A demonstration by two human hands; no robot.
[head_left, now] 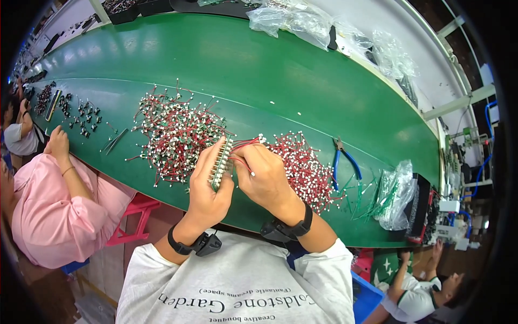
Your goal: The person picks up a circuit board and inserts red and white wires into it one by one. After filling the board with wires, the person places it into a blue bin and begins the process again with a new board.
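Note:
My left hand (204,186) is closed around a narrow strip of small circuit boards (220,162), tilted upright, with a row of pale parts along it. Close beside it, my right hand (265,174) is closed on several red wires (245,142) with small white connectors at their ends. Some wire ends reach the strip; whether they are joined to it is hidden by my fingers. Left of my hands spreads a large pile of red-wired boards with white parts (175,132). To the right lies a pile of red wires with white connectors (307,167).
The green table (216,59) curves across the view. Blue-handled pliers (345,162), green wires (364,197), a clear plastic bag (395,194) and a dark bin (422,208) lie right. Tweezers (114,141) lie left, near a co-worker in pink (65,210). Plastic bags (291,21) line the far edge.

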